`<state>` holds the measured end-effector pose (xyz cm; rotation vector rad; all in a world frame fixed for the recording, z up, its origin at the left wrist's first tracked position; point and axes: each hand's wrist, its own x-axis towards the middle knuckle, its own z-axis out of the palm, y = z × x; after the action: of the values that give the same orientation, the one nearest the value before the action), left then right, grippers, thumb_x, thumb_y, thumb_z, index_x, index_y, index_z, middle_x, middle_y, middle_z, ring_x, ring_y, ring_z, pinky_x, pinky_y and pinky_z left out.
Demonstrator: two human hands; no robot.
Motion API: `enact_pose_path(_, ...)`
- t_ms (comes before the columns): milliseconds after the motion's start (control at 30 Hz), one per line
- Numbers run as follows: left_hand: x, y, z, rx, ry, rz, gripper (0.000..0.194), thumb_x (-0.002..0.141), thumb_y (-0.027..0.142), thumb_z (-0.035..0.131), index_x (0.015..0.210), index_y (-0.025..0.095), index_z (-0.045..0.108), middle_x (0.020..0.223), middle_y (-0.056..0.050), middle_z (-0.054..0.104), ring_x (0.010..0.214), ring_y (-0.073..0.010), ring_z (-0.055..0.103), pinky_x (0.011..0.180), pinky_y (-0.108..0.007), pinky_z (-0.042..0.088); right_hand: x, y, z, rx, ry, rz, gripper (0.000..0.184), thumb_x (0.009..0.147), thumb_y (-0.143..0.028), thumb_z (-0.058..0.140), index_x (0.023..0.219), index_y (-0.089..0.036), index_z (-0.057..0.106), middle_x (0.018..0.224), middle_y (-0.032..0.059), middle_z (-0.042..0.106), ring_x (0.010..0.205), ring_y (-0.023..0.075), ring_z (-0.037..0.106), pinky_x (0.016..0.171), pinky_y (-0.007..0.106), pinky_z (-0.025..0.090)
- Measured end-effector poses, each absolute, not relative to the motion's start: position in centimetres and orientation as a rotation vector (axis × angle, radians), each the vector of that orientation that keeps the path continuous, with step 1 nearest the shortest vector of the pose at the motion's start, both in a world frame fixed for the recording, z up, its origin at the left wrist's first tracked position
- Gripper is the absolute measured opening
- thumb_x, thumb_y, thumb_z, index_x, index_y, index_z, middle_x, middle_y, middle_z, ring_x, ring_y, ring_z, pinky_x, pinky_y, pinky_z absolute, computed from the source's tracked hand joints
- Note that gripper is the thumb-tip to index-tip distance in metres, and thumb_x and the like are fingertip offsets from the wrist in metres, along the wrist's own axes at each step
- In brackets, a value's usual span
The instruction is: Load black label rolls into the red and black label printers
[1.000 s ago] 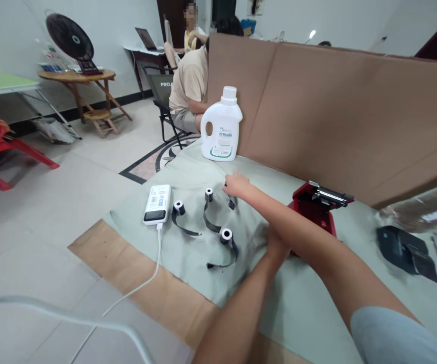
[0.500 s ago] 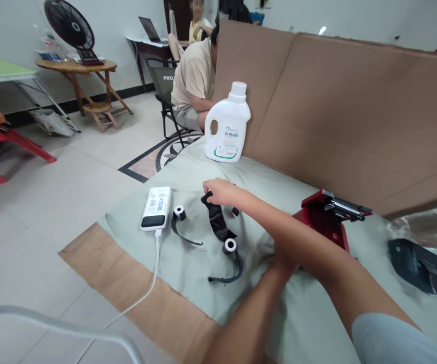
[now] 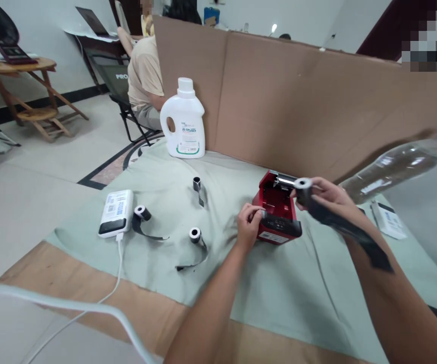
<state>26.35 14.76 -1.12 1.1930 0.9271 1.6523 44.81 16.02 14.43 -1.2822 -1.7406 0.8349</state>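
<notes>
My left hand (image 3: 249,222) grips the near left edge of a small red printer (image 3: 279,236), fingers curled over its front panel. The printer stands open on the cloth, showing its red inside and a metallic bar. My right hand (image 3: 330,194) is closed around a roll of black ribbon (image 3: 303,191) with a white core, just right of the opening. A loose strip of the ribbon trails down over my forearm. To the left lie other ribbon rolls: one roll (image 3: 142,213) beside the power bank, one roll (image 3: 195,235) nearer me and a small roll (image 3: 197,183) farther back.
A white power bank (image 3: 115,212) with a cable sits at the left. Behind stand a white detergent bottle (image 3: 186,121) and a cardboard panel (image 3: 271,101). A clear plastic bottle (image 3: 396,164) and a white box (image 3: 388,220) are at the right. A person (image 3: 146,76) sits beyond.
My right hand has moved right from the ribbon pieces to the printer, bringing a ribbon roll with it. My left hand is now visible on the printer. The view has swung right.
</notes>
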Motion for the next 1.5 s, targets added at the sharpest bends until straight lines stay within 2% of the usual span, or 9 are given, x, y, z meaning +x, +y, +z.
enact_pose_path(133,26.1,14.6,-1.2,1.241,0.926,1.681,0.026,0.098,0.036,0.054,0.094,0.02,0.075,0.09,-0.006,0.06,0.082,-0.0196,0.058,0.075,-0.032,0.046,46.1,17.3,10.9,-1.527,-2.138,0.619,0.024,0.086,-0.037,0.064,0.107,-0.024,0.063,0.107,0.0091,0.073,0.093,0.0264,0.066,0.085,0.043,0.054)
enact_pose_path(333,25.9,13.6,-0.9,1.557,1.008,1.736,0.039,0.093,0.041,0.054,0.123,0.021,0.07,0.117,-0.012,0.053,0.108,-0.0274,0.055,0.097,-0.041,0.048,43.9,18.8,8.5,-1.75,-2.328,0.357,0.025,0.091,-0.021,0.055,0.115,-0.02,0.064,0.118,0.012,0.071,0.113,0.0285,0.061,0.096,0.038,0.048)
enact_pose_path(667,25.4,12.4,-1.1,1.992,1.06,1.571,0.037,0.08,0.037,0.056,0.11,0.025,0.076,0.133,-0.013,0.05,0.124,-0.0353,0.044,0.111,-0.051,0.035,40.9,19.5,9.1,-2.105,-2.446,0.278,0.032,0.088,-0.022,0.059,0.117,-0.022,0.073,0.121,0.0134,0.075,0.125,0.0376,0.054,0.099,0.048,0.035)
enact_pose_path(867,24.6,11.9,-0.7,2.145,1.04,1.514,0.047,0.07,0.027,0.06,0.115,0.027,0.074,0.135,-0.012,0.053,0.125,-0.0356,0.045,0.111,-0.051,0.034,43.7,17.3,9.9,-1.891,-1.742,0.308,0.024,0.091,-0.039,0.054,0.09,-0.022,0.071,0.098,0.0097,0.076,0.093,0.0266,0.065,0.086,0.039,0.045)
enact_pose_path(1000,24.8,11.9,-0.8,2.245,1.04,1.548,0.039,0.076,0.031,0.067,0.114,0.03,0.077,0.132,-0.011,0.057,0.124,-0.0348,0.047,0.11,-0.05,0.035,45.4,18.6,9.5,-1.634,-1.362,0.355,0.034,0.09,-0.051,0.051,0.103,-0.022,0.062,0.111,0.0119,0.072,0.097,0.0255,0.065,0.083,0.036,0.05)
enact_pose_path(1167,25.1,11.9,-1.2,2.256,1.046,1.693,0.029,0.086,0.021,0.063,0.107,0.031,0.08,0.128,-0.01,0.057,0.12,-0.0301,0.049,0.107,-0.046,0.038,45.4,18.0,6.4,-1.466,-1.284,0.556,0.031,0.091,-0.053,0.05,0.089,-0.023,0.058,0.109,0.0095,0.069,0.102,0.0247,0.064,0.085,0.036,0.052)
enact_pose_path(1233,25.2,11.8,-1.2,2.248,1.045,1.775,0.027,0.089,0.02,0.061,0.106,0.03,0.079,0.128,-0.01,0.057,0.119,-0.0282,0.05,0.106,-0.045,0.04,45.4,16.5,4.3,-1.404,-1.225,0.608,0.027,0.085,-0.048,0.06,0.097,-0.023,0.062,0.119,0.0085,0.068,0.104,0.0245,0.064,0.088,0.038,0.052)
enact_pose_path(1367,25.4,11.8,-0.7,2.222,1.01,1.881,0.025,0.096,0.02,0.055,0.107,0.027,0.076,0.13,-0.011,0.057,0.122,-0.026,0.052,0.107,-0.043,0.042,45.1,14.2,0.7,-1.315,-1.071,0.849,0.05,0.083,-0.044,0.067,0.13,-0.028,0.06,0.14,0.0074,0.062,0.127,0.0267,0.059,0.105,0.044,0.049)
enact_pose_path(1500,25.5,12.2,-0.5,2.171,1.084,1.758,0.039,0.099,0.033,0.051,0.136,0.023,0.059,0.14,-0.013,0.061,0.135,-0.0291,0.051,0.113,-0.046,0.039,44.5,13.8,-0.3,-1.204,-0.995,0.985,0.054,0.088,-0.047,0.065,0.138,-0.03,0.058,0.15,0.0051,0.058,0.142,0.0271,0.051,0.121,0.046,0.037)
